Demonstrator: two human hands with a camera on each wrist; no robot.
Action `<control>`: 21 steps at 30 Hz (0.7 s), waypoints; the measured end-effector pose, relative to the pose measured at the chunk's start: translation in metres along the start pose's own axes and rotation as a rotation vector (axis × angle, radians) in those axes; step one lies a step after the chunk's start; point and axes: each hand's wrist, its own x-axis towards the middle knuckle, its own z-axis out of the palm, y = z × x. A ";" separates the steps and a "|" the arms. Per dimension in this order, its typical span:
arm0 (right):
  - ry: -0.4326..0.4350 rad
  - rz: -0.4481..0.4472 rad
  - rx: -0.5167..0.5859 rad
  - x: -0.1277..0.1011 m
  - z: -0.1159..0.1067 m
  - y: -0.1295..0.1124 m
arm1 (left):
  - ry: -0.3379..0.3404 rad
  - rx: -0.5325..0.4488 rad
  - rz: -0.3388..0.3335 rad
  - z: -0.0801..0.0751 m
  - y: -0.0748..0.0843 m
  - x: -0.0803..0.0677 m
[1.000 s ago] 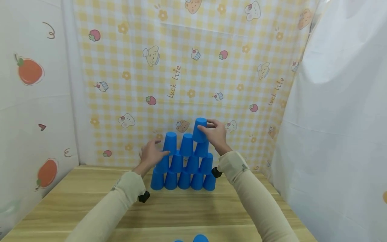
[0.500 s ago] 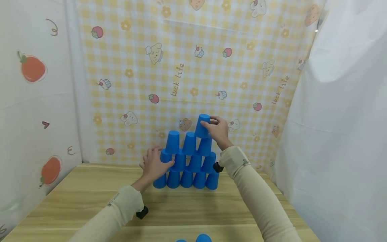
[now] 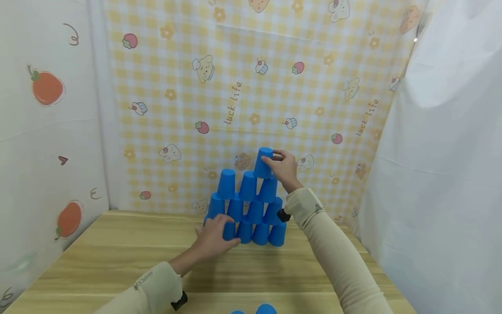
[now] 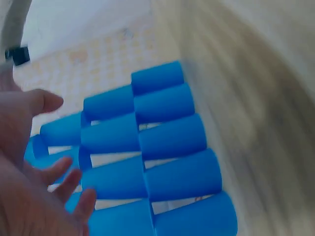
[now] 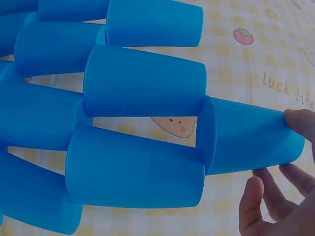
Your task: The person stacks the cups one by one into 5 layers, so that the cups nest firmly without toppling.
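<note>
1. The left hand (image 3: 215,237) lay with relaxed fingers against the near-left bottom cups of the blue cup pyramid (image 3: 246,205), holding nothing.
2. Three rows stood complete; judging by the shape, the upper tiers remained unfinished.
3. The right hand (image 3: 285,168) pinched the top cup (image 3: 263,162), tilted above the right third-row cup.

surface: wooden table (image 3: 98,266) | on it: bottom row of blue cups (image 3: 260,234) | near edge: two blue cups (image 3: 259,310)
</note>
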 end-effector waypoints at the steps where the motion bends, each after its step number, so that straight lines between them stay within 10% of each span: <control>1: -0.002 -0.002 -0.002 0.000 0.000 0.000 | -0.060 -0.019 0.022 0.001 0.000 -0.003; 12: -0.030 -0.013 -0.008 0.002 -0.003 0.004 | -0.622 -0.398 0.173 0.003 -0.007 -0.017; 21: -0.048 0.000 -0.049 -0.001 -0.007 0.010 | -1.069 -0.529 0.336 0.011 -0.020 -0.028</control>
